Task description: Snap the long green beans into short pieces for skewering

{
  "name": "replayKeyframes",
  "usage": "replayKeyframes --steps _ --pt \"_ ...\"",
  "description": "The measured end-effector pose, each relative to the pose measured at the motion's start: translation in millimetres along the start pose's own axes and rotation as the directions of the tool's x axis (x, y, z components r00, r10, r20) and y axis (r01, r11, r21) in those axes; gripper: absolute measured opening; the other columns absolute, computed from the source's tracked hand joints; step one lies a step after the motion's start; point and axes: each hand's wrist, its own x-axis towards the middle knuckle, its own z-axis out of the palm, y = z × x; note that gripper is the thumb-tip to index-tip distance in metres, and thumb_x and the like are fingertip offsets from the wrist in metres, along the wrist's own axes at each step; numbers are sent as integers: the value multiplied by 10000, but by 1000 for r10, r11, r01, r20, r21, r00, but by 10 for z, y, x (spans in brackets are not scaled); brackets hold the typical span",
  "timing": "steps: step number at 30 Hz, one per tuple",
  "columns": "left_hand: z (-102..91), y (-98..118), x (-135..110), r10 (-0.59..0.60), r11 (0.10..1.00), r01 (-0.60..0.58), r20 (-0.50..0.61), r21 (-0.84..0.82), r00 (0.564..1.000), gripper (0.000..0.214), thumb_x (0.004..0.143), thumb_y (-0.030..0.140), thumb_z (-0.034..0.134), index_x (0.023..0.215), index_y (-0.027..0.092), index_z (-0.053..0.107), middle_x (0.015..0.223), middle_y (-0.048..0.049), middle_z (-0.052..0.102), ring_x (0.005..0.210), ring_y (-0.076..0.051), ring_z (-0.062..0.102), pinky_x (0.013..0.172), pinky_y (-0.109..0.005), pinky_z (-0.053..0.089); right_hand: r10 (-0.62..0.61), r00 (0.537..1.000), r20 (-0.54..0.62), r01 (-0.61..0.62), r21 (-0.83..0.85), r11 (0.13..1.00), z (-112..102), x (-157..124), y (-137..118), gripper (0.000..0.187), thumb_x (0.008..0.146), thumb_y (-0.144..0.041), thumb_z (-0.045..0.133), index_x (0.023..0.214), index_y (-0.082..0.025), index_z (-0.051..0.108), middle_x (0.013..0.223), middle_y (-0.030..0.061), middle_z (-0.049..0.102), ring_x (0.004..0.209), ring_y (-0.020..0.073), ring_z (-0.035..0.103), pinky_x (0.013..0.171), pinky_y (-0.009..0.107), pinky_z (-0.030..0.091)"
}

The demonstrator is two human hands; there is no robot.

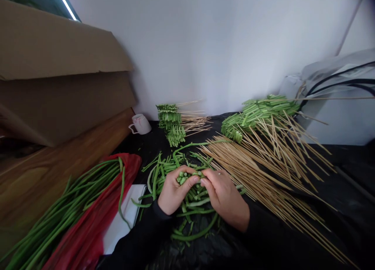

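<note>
My left hand (172,192) is closed around a small bunch of cut green bean pieces (185,179), their cut ends pointing up. My right hand (224,195) is closed too, its fingertips pinched against the same bunch from the right. Both hands rest over a loose heap of cut green beans (166,168) on the black-covered table (345,160). A fan of bare bamboo skewers (263,176) lies just right of my right hand. Whether a skewer is in my fingers is hidden.
Long uncut green beans (67,211) lie on a red plastic bag (96,223) at the left. Two piles of skewered beans (172,123) (254,113) sit at the back. A white mug (140,124), a cardboard box (58,74) and a wooden board (58,160) stand left.
</note>
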Motion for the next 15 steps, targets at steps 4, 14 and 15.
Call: replayKeyframes --steps 4,14,15 --pt "42 -5 -2 -140 978 133 -32 -162 990 259 791 407 676 811 151 644 694 -17 626 645 -140 556 647 -250 446 47 998 38 -47 -25 999 -4 1 11 188 972 -220 368 890 -198 535 743 18 642 672 175 571 654 283 362" --pt "-23 -104 103 -278 893 139 -281 -428 919 297 821 438 642 768 156 564 704 17 597 475 -54 411 460 -187 325 53 992 113 -53 -2 999 17 -31 -11 181 966 -226 379 897 -192 543 750 24 625 687 175 581 643 276 367" --pt "-37 -95 117 -277 886 115 -316 -449 907 290 818 424 649 762 155 559 709 20 600 475 -48 407 458 -183 317 59 993 105 -60 8 998 11 -28 -7 185 967 -228 377 903 -190 546 752 25 627 683 174 580 642 276 368"
